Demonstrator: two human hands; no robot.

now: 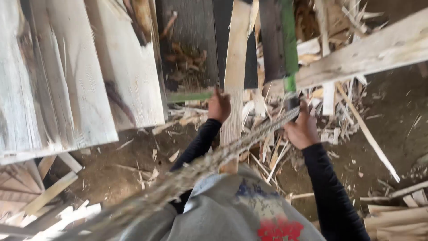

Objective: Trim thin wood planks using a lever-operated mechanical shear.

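The person stands over a dirt floor [125, 174] littered with splinters and offcuts. The left hand [219, 106] is closed around a pale, narrow wooden slat [235, 67], gripping it partway along its length. The slat's long axis runs nearly straight away from the body, its far end leaning up among dark boards [191, 40] and its near end dropping toward the person's grey top.

The right hand [302, 130] sits just to the right of the slat, at almost the same reach, with its grip closed on the handle of a tool whose green shaft [290, 40] rises up and away, roughly parallel to the slat. I cannot make out the tool's working end. So the slat lies to the left of the tool hand, near but not touching it, and the left hand is the one on the wood.

A blurred, rope-like strand [196, 167] crosses diagonally in front of both forearms. Wide pale planks [67, 76] lean at the left, and a long beam [365, 51] slants across the upper right.
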